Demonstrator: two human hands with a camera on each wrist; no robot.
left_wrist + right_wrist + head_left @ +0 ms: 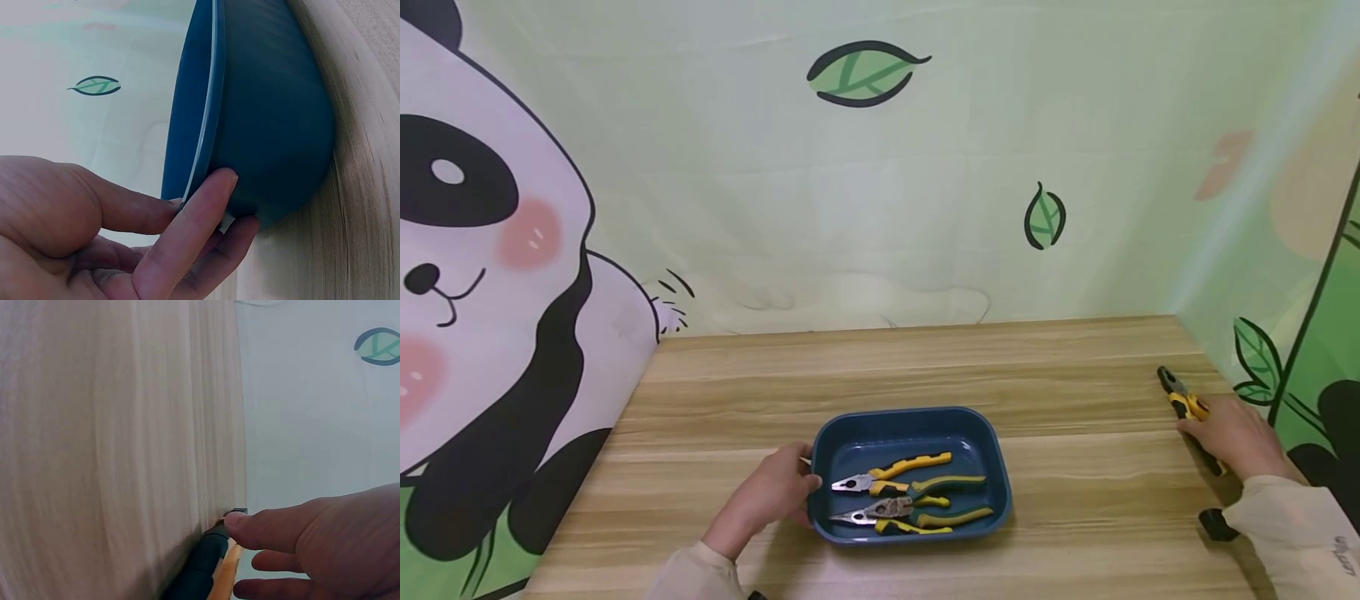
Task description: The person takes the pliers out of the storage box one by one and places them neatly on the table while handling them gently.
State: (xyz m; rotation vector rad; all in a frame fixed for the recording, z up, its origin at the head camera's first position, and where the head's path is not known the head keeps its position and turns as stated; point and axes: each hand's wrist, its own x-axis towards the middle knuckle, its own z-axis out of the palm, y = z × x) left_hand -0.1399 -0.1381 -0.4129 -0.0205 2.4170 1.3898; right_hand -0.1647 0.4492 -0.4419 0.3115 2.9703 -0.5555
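Observation:
A dark blue rectangular tray (917, 421) stands on the table with several pliers lying in it. Among them are combination pliers with yellow-and-black handles (917, 462) and pliers with green-and-yellow handles (951, 483); they partly overlap. My left hand (777, 490) grips the tray's left end, thumb at the rim and fingers against the outer wall (275, 125) in the left wrist view. Far to the right, my right hand (1236, 437) holds another pair of yellow-and-black pliers (1180, 400) by the handles, close over the table. Their dark jaws point toward the back.
The wood-grain table (1075, 375) meets a pale green printed backdrop (737, 167) at its back edge. On the left side the backdrop carries a large panda (617, 300). A small black object (1217, 525) sits by the right sleeve.

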